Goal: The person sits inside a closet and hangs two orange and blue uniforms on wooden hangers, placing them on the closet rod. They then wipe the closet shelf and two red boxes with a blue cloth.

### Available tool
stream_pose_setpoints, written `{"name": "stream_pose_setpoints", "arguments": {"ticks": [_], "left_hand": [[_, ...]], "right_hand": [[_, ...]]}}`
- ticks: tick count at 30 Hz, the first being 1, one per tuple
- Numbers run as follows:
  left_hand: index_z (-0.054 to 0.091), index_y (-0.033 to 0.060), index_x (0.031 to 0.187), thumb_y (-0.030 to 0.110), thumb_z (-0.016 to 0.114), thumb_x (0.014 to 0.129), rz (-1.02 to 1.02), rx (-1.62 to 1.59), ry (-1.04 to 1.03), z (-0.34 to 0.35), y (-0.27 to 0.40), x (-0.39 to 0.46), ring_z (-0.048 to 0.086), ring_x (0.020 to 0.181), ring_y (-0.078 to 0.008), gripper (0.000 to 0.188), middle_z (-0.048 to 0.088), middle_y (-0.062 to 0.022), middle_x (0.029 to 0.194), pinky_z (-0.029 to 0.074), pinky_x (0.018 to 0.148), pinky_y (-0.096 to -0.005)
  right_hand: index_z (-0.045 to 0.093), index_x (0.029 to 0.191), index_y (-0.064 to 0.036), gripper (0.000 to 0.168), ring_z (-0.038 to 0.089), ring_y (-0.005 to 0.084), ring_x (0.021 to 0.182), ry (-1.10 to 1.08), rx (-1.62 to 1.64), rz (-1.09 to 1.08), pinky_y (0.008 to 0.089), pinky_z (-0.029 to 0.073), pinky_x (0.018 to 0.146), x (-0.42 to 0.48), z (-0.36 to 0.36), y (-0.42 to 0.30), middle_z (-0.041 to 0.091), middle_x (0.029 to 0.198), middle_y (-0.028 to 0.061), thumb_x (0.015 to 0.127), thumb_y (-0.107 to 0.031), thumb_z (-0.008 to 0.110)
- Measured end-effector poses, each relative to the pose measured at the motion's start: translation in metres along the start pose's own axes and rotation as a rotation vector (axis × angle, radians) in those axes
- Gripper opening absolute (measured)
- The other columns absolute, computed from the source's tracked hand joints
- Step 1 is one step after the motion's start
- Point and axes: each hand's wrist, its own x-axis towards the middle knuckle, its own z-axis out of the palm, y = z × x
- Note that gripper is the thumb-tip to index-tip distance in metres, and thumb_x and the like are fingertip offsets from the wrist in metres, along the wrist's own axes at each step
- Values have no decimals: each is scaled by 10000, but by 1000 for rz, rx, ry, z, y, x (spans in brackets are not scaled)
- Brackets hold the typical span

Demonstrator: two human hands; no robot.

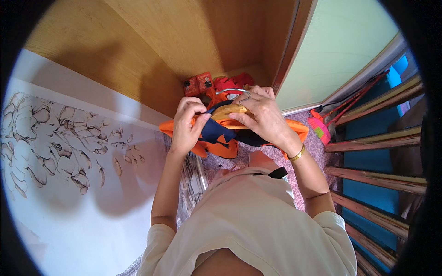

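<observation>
An orange and navy garment (pixel 221 150) hangs on a wooden clothes hanger (pixel 228 111) before my body. The hanger's metal hook (pixel 235 90) points up, away from me. My left hand (pixel 189 122) pinches the navy collar (pixel 215 130) between thumb and fingertips. On the other side, my right hand (pixel 264 114) grips the hanger near its neck, with the thumb along the wood. Orange shoulders spread out past both hands. Part of the hanger is hidden inside the garment.
A wooden cabinet (pixel 148 31) stands open ahead, with red boxes (pixel 204 81) and red cloth (pixel 234 81) at its bottom. A pale green door panel (pixel 342 45) is beside it. Wooden bars (pixel 373 176) and a pink broom (pixel 318 128) lie to the right, a flower-patterned wall (pixel 69 148) to the left.
</observation>
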Motion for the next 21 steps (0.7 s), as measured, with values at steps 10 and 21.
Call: {"name": "stream_pose_setpoints", "arguments": {"ticks": [10,21], "left_hand": [[499,28,847,82,563,758,-61,89,46,-22,-9,-17,456,954,-245,123,503,-113,1020,354,846,-320],[525,17,912,182,666,681,88,381,-137,5,12,12,480,902,-280,317,518,-99,949,357,808,-358]], "right_hand": [[619,805,-35,217,463,229,849,66,-5,90,340,343,776,3,-16,10,578,829,69,709,-227,649],[586,798,-56,195,463,230,818,100,29,-41,349,321,728,10,-1,-3,549,787,64,708,-222,636]]}}
